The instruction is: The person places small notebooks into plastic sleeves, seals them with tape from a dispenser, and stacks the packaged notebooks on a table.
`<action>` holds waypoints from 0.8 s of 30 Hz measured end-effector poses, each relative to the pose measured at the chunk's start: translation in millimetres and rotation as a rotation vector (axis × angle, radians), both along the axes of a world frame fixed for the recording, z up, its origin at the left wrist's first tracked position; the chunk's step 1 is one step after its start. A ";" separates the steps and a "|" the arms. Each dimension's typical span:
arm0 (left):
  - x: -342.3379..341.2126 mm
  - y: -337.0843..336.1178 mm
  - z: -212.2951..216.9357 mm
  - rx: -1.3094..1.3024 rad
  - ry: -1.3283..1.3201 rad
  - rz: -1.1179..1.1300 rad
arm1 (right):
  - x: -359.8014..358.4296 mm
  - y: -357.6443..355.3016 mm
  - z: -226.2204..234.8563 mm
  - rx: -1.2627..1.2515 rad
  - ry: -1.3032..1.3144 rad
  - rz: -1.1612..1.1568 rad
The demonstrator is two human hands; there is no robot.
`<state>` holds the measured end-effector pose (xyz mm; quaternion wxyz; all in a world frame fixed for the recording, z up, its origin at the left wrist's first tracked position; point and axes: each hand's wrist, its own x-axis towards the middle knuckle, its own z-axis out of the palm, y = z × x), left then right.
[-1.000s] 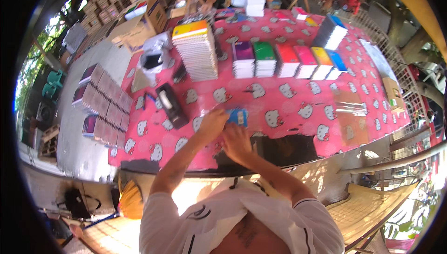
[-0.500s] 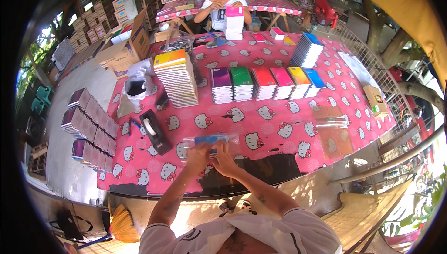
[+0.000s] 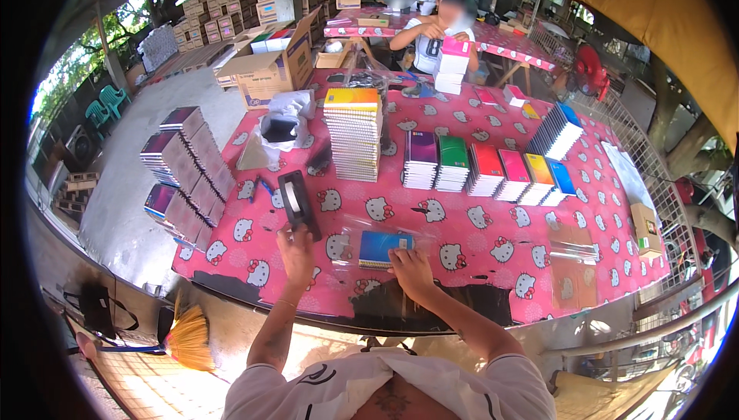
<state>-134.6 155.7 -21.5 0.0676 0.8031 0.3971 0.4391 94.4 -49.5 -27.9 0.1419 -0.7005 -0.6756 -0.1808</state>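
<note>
blue notebook in clear plastic, flat at table's near side

item, central: blue notebook [image 3: 381, 246], spiral edge toward the near side; clear plastic [image 3: 346, 254] jutting out at both ends.

right hand [image 3: 412, 272]: laid over notebook's right end, fingers on the cover; pinching or merely pressing, cannot tell.

left hand [image 3: 295, 257]: at near end of black tape dispenser [image 3: 302, 206], fingers curled; clasping or only touching, cannot tell.

beside and beyond: dispenser just left of notebook; blue pen [image 3: 266, 187] left of dispenser; tall spiral-bound stack, yellow on top [image 3: 352, 139], and row of six coloured stacks [image 3: 485, 170] across the middle; leaning blue-covered stack [image 3: 556, 129] behind the row; grey plastic bag [image 3: 291, 129]; banded-looking notebook blocks [image 3: 185, 174] at left; small brown box [image 3: 645, 231] at right edge; all around on pink patterned cloth [image 3: 493, 239], torn to black [image 3: 469, 306] in front.

far side: co-worker [image 3: 428, 56], partly behind pink-topped stack [image 3: 453, 67]; flapped carton [image 3: 269, 75].

hidden or unclear: notebook's right corner, under fingers; left fingertips, blending into dark dispenser; plastic's outline, lost in glare; co-worker's hands, too small to read; bag's contents, dark.
</note>
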 end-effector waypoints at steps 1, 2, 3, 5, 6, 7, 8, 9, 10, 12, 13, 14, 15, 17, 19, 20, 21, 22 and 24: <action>-7.1 14.3 -3.4 -0.159 -0.120 0.049 | -1.6 2.4 2.0 0.013 0.000 0.012; -9.0 21.4 -2.4 -0.326 -0.242 0.088 | -1.0 -0.7 2.9 0.017 -0.001 0.012; -12.2 28.4 -1.2 -0.560 -0.319 0.100 | -1.5 -2.5 3.5 0.021 -0.003 0.013; -13.7 38.0 12.7 -1.022 -0.484 0.116 | -0.1 -3.0 5.4 0.026 0.037 0.024; -13.4 47.8 2.7 -0.974 -0.558 0.048 | 1.0 -3.0 6.7 0.029 0.057 0.032; -23.0 60.7 -15.8 -0.914 -0.636 0.006 | -3.3 0.8 9.0 0.023 0.076 0.050; -22.4 61.1 -22.6 -0.868 -0.703 -0.052 | -2.3 -0.3 8.5 0.006 0.095 0.044; -20.2 57.0 -31.3 -0.781 -0.818 -0.029 | -1.3 -0.7 8.2 -0.010 0.113 0.042; -3.3 46.6 -33.5 -0.703 -0.923 -0.015 | 2.0 -4.2 4.6 0.010 0.114 0.040; 14.9 27.4 -33.1 -0.792 -1.104 -0.007 | 8.7 -4.9 2.5 0.060 0.112 0.051; 17.9 13.9 -37.0 -0.979 -1.170 -0.010 | 12.3 -7.9 2.7 0.074 0.116 0.061; 2.2 2.4 -42.5 -1.145 -1.237 0.011 | 9.0 -4.9 5.6 0.093 0.134 0.097; -10.2 14.0 -59.2 -1.033 -1.039 0.110 | 7.4 -1.4 8.7 0.112 0.152 0.133; -28.1 28.4 -37.1 -0.564 -0.239 0.300 | 9.0 -0.5 6.2 0.091 0.161 0.131; -22.4 19.0 2.2 -0.475 0.207 0.454 | 15.7 -2.3 5.2 0.083 0.135 0.132; -24.4 8.0 5.4 -0.492 0.121 0.314 | 14.8 -5.2 2.1 0.083 0.144 0.144; -20.8 0.0 9.4 -0.492 0.029 0.172 | 15.3 -2.5 0.4 0.099 0.150 0.152; -6.8 -10.1 11.2 -0.614 -0.065 -0.007 | 13.4 1.9 -1.3 0.122 0.157 0.161; 56.9 -51.3 28.3 -0.785 -0.192 -0.341 | 19.3 0.2 -6.8 0.128 0.164 0.150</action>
